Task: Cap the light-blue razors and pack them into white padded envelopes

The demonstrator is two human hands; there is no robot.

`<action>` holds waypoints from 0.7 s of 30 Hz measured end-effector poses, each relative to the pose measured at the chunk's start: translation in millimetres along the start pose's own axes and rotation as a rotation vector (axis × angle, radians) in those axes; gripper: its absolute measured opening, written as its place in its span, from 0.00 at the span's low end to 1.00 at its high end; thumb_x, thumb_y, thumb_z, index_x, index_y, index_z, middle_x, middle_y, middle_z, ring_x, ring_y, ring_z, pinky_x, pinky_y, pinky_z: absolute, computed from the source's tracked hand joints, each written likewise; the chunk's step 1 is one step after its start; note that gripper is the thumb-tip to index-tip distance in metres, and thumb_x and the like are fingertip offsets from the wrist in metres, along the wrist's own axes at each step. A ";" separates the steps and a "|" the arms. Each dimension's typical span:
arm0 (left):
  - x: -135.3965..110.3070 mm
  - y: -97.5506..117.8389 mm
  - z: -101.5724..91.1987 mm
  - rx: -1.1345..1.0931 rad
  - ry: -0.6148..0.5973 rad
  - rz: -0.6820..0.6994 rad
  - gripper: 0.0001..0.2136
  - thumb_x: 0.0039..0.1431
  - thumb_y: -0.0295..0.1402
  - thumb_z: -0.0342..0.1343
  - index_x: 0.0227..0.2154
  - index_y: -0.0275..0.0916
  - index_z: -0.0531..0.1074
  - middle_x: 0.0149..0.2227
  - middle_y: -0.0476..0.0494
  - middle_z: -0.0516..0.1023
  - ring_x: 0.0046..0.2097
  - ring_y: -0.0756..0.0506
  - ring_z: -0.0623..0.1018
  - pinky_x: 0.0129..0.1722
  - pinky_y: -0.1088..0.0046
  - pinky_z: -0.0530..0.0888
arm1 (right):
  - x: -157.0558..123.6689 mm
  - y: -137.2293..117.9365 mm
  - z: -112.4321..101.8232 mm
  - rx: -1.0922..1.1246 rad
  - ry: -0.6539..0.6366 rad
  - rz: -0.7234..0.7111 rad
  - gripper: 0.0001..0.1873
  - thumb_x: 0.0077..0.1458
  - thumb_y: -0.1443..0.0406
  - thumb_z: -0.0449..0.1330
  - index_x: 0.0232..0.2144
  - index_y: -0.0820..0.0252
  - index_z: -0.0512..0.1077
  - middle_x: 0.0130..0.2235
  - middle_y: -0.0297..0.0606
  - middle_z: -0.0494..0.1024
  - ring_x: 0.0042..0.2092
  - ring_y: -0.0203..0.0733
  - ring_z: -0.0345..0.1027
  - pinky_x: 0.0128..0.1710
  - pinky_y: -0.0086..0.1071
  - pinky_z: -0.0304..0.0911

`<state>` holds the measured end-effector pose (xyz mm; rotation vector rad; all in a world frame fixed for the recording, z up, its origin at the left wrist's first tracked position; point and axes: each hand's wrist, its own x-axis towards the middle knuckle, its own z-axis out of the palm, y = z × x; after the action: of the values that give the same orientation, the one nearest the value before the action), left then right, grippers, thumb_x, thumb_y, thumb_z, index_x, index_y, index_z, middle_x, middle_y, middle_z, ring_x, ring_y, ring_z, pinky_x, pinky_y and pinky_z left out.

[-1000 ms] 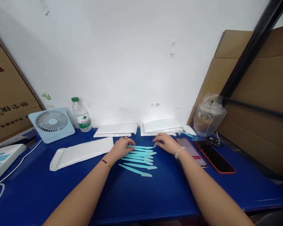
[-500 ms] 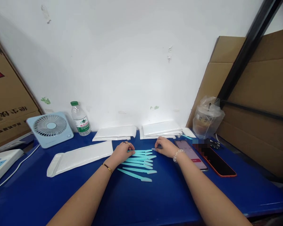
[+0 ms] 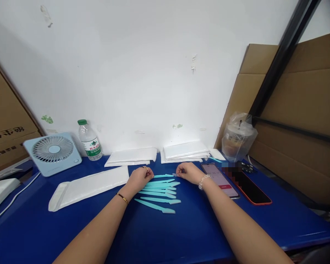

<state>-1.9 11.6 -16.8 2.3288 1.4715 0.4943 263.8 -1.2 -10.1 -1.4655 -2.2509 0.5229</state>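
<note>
Between the thumb and fingers of my left hand [image 3: 139, 179] is the handle of a turquoise eyebrow razor [image 3: 163, 176], its blade end pointing right. My right hand [image 3: 189, 173] is closed in a pinch on a small translucent cap [image 3: 174, 175] at the tip of that razor. Whether the cap is on the blade or just beside it, I cannot tell. Several more turquoise eyebrow razors [image 3: 160, 200] lie fanned out on the blue table [image 3: 165, 234] just below, blade ends to the right, some handles partly under my left hand.
A white padded envelope [image 3: 95, 187] lies left of my left hand. Stacks of white envelopes [image 3: 185, 149] rest against the wall. A fan [image 3: 53, 152] and water bottle [image 3: 90, 141] stand at left. Two phones [image 3: 220, 180] and a bagged drink cup [image 3: 236, 139] are at right.
The view has shifted slightly to the right. Both hands stay close together at the same razor, with the translucent cap still at its blade end.
</note>
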 end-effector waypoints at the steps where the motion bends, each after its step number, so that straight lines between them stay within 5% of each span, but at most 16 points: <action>1: -0.2 0.5 0.2 0.007 0.003 0.002 0.09 0.54 0.37 0.48 0.29 0.40 0.72 0.30 0.47 0.73 0.33 0.48 0.72 0.31 0.75 0.65 | 0.2 -1.9 1.1 0.002 0.004 -0.011 0.05 0.47 0.69 0.58 0.27 0.60 0.74 0.27 0.32 0.74 0.28 0.33 0.63 0.28 0.25 0.56; 8: -1.1 9.8 2.5 0.072 0.063 0.091 0.08 0.54 0.36 0.49 0.31 0.42 0.72 0.33 0.47 0.74 0.36 0.46 0.72 0.35 0.72 0.66 | 4.3 -12.6 10.2 0.046 0.048 -0.049 0.06 0.48 0.66 0.58 0.28 0.59 0.75 0.28 0.34 0.75 0.28 0.34 0.64 0.29 0.26 0.57; 13: -4.5 8.1 -9.0 0.033 0.086 0.086 0.13 0.50 0.42 0.55 0.36 0.42 0.72 0.39 0.46 0.73 0.41 0.44 0.72 0.37 0.71 0.67 | -0.5 14.9 -13.0 0.015 0.240 0.034 0.10 0.50 0.64 0.56 0.32 0.59 0.76 0.33 0.38 0.77 0.33 0.38 0.67 0.35 0.30 0.60; 17: -7.8 5.3 -13.7 -0.047 -0.101 0.124 0.12 0.49 0.43 0.54 0.32 0.42 0.74 0.34 0.47 0.73 0.35 0.46 0.72 0.31 0.74 0.67 | -7.0 34.5 -25.2 0.025 0.084 0.090 0.10 0.46 0.64 0.58 0.33 0.59 0.76 0.30 0.36 0.76 0.30 0.38 0.66 0.32 0.30 0.61; 21: -9.5 9.3 -14.2 -0.051 -0.128 0.122 0.11 0.52 0.41 0.51 0.29 0.42 0.74 0.31 0.48 0.74 0.32 0.48 0.72 0.29 0.75 0.65 | -6.0 33.0 -19.3 -0.012 -0.006 -0.023 0.13 0.43 0.70 0.59 0.33 0.56 0.76 0.36 0.36 0.74 0.32 0.36 0.66 0.34 0.29 0.61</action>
<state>-4.9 0.6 -1.1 2.3730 1.2503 0.4014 301.5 7.5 -11.4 -1.4433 -2.2770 0.5084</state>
